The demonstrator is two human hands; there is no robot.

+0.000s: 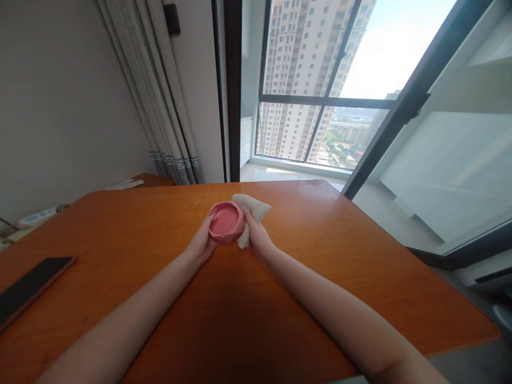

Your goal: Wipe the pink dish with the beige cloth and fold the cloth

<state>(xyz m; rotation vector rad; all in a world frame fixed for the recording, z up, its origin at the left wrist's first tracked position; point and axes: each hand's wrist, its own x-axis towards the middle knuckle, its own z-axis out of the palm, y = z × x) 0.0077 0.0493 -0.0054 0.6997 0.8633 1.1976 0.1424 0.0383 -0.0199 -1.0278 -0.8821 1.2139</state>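
A pink faceted bowl (226,217) with a round hollow is held above the wooden table, tilted toward me. My left hand (203,238) grips its left side, thumb near the rim and fingers underneath. On the right side, my right hand (258,233) presses a whitish cloth (253,205) against the bowl's outer wall. The cloth spreads out behind the hand and hangs down beneath it. Most fingers of my right hand are hidden behind the cloth and the bowl.
The brown wooden table (168,298) extends under both arms. A dark phone-like slab (32,285) lies at its left edge. A power strip (40,216) is at the far left. Beyond the table stand a grey curtain (148,90) and a large window (316,101).
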